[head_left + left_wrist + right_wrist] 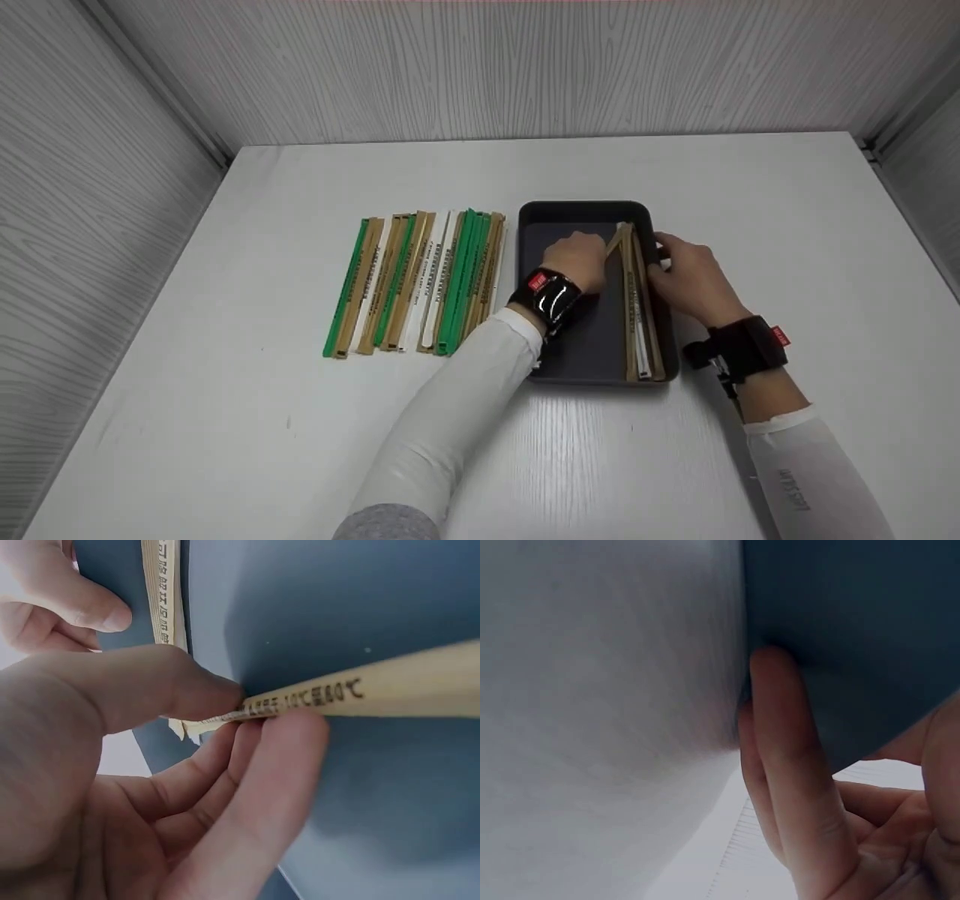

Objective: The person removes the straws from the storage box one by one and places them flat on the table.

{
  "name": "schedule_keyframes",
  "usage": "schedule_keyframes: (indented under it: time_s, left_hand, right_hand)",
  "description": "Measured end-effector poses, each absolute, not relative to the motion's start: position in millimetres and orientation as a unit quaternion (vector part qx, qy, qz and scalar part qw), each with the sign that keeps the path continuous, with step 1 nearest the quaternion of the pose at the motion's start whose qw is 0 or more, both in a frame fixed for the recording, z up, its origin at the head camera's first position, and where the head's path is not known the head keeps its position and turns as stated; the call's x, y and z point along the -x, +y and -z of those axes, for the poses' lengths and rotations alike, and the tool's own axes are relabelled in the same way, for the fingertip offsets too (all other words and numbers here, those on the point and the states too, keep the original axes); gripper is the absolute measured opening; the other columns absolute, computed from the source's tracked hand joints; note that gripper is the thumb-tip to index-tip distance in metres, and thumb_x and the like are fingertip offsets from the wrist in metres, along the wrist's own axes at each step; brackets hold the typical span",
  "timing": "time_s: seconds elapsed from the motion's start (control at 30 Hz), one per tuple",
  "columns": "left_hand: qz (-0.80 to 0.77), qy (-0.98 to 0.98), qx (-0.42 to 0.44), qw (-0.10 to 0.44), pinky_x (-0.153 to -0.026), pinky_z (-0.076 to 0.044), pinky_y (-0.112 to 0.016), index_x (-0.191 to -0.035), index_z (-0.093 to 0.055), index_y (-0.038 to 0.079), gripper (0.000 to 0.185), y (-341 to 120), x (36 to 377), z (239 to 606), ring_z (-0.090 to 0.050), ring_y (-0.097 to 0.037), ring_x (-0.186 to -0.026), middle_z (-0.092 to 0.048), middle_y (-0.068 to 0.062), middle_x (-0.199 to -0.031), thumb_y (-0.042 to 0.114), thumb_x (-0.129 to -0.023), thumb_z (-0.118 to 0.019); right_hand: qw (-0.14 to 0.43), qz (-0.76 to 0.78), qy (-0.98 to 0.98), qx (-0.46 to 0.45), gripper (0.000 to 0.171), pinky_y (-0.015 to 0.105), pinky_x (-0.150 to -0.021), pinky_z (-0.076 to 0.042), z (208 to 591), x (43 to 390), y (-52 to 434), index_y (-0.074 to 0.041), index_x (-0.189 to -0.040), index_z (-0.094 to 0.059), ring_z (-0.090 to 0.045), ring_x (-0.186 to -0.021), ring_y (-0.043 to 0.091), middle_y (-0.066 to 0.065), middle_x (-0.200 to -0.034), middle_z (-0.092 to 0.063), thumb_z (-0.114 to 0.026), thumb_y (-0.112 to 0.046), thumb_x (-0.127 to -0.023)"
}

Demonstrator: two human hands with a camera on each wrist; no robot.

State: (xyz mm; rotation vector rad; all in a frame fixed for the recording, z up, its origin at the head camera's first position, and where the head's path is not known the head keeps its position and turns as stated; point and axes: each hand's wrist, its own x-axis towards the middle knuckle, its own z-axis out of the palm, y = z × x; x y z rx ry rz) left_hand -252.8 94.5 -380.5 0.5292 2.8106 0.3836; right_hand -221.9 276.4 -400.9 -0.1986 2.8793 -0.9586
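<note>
My left hand (576, 259) reaches into a dark rectangular tray (581, 352). In the left wrist view, its thumb and fingers pinch a tan paper-wrapped straw (315, 694) with printed lettering, slanted over the tray floor. Several wrapped straws (631, 315), tan and white, lie lengthwise along the tray's right side. At that side, my right hand (694, 281) grips the tray wall, thumb at the rim. The right wrist view shows its fingers (795, 750) against the tray's outer wall. Most of my left fingers are hidden in the head view.
Left of the tray, a row of wrapped straws (465, 277) in green, tan and white lies side by side on the white table (247, 390). My left forearm (450, 409) passes just below the row's right end. Pale wood-grain panels (525, 67) stand behind and beside the table.
</note>
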Motion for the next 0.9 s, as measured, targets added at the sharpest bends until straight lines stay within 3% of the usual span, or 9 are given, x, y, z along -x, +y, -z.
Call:
schedule_keyframes:
  time_s: [0.27,0.37,0.5,0.63,0.9]
  left_hand:
    - [-0.144,0.967,-0.171,0.120,-0.070,-0.060,-0.040,-0.095,-0.075,0.008,0.008,93.0,254.0,381.0,-0.070,-0.021,-0.082,-0.076,-0.006,-0.098,0.012,-0.091,-0.069]
    - [-0.165,0.967,-0.155,0.115,-0.064,-0.057,-0.036,-0.087,-0.071,0.009,0.002,90.3,255.1,376.1,-0.065,-0.020,-0.075,-0.071,-0.004,-0.089,0.010,-0.089,-0.070]
    - [-0.213,0.960,-0.148,0.110,-0.054,-0.050,-0.031,-0.083,-0.062,0.011,0.011,81.0,257.1,364.1,-0.056,-0.016,-0.064,-0.058,0.000,-0.076,0.007,-0.091,-0.068]
    - [-0.253,0.949,-0.162,0.094,-0.052,-0.048,-0.030,-0.096,-0.059,0.007,0.004,61.4,256.5,346.8,-0.054,-0.017,-0.064,-0.055,-0.002,-0.079,0.005,-0.093,-0.062]
    - [-0.298,0.944,-0.134,0.034,-0.057,-0.051,-0.034,-0.113,-0.061,0.001,0.021,-3.9,255.5,323.7,-0.059,-0.021,-0.071,-0.063,-0.011,-0.099,0.005,-0.093,-0.058]
  right_hand:
    - [0.048,0.318,0.944,0.072,0.054,0.051,-0.080,-0.058,402.1,222.4,278.2,0.010,-0.153,-0.038,-0.067,-0.109,0.047,0.038,-0.135,-0.057,-0.050,-0.007,-0.104]
    - [0.050,0.320,0.943,0.072,0.054,0.050,-0.080,-0.058,402.1,222.6,278.3,0.010,-0.154,-0.038,-0.066,-0.110,0.046,0.038,-0.135,-0.057,-0.050,-0.007,-0.104]
    - [0.050,0.320,0.943,0.071,0.054,0.050,-0.080,-0.058,402.2,222.5,278.0,0.009,-0.154,-0.038,-0.066,-0.110,0.047,0.038,-0.135,-0.057,-0.049,-0.007,-0.104]
    - [0.054,0.321,0.943,0.065,0.054,0.049,-0.080,-0.058,402.5,222.3,277.8,0.008,-0.155,-0.037,-0.066,-0.110,0.046,0.037,-0.137,-0.056,-0.048,-0.007,-0.104]
    - [0.056,0.323,0.943,0.063,0.055,0.051,-0.083,-0.058,401.5,222.3,276.9,0.008,-0.156,-0.036,-0.065,-0.114,0.047,0.037,-0.138,-0.055,-0.048,-0.007,-0.104]
